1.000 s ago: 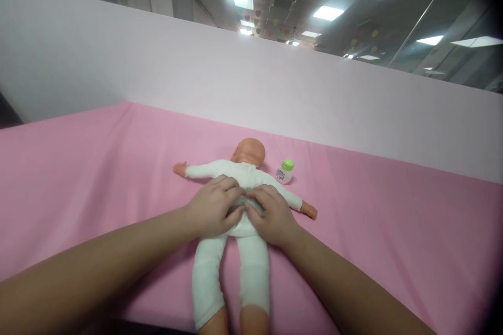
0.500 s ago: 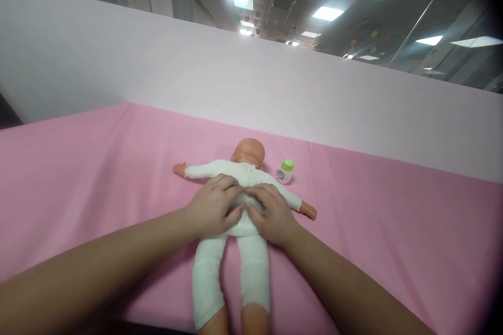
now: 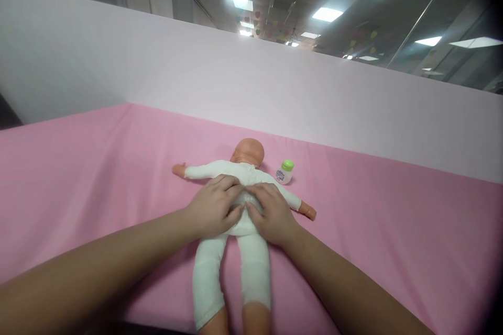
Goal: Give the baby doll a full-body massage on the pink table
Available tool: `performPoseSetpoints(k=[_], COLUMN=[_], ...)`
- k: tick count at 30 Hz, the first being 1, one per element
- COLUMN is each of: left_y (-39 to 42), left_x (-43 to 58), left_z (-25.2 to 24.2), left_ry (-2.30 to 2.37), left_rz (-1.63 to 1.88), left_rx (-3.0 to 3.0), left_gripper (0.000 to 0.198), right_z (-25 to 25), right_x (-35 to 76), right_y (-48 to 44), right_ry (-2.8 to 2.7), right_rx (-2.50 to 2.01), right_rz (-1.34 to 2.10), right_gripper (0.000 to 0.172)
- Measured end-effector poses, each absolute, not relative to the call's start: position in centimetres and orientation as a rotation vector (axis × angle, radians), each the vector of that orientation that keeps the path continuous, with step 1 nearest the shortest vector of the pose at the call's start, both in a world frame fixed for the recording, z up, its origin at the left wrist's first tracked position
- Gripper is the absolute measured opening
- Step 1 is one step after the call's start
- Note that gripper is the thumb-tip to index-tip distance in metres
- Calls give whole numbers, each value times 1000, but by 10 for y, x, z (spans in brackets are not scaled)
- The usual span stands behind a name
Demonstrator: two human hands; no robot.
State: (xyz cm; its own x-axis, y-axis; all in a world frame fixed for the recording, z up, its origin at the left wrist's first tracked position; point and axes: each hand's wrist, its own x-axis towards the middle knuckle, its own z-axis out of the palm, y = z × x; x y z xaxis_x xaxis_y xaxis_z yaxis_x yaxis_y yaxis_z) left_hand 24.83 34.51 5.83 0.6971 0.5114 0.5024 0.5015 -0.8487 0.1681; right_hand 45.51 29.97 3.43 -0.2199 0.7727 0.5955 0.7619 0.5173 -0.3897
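Observation:
A baby doll [image 3: 244,227] in a white cloth suit lies face down, its arms spread and its bald head pointing away from me. My left hand [image 3: 216,207] rests on the left side of its back, fingers bent and thumb held apart from them. On the right side of the back lies my right hand [image 3: 275,214], curved the same way. The thumbs and fingertips of both hands nearly meet at the middle of the back, touching the cloth. No pinched fold of cloth is visible between them.
A small clear bottle [image 3: 283,174] with a green cap stands by the doll's right-hand shoulder. Pink sheeting [image 3: 373,220] covers the surface. Behind it rises a white low wall [image 3: 251,84], with glass and ceiling lights beyond.
Almost nothing differs: both hands stay in the same place on the doll's back, and the view has shifted only very slightly.

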Motion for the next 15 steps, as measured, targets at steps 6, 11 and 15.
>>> performPoseSetpoints(k=[6, 11, 15], left_y=[347, 347, 347], left_x=[249, 249, 249], left_z=[59, 58, 56], left_ry=[868, 876, 879], left_rz=[785, 810, 825], left_rx=[2875, 2912, 2925], left_gripper=[26, 30, 35], right_z=[34, 34, 34], right_x=[456, 455, 453], right_y=[301, 301, 301], right_ry=[-2035, -2020, -2016], right_rx=[-1270, -1278, -1285], right_rz=[39, -7, -42], right_gripper=[30, 32, 34])
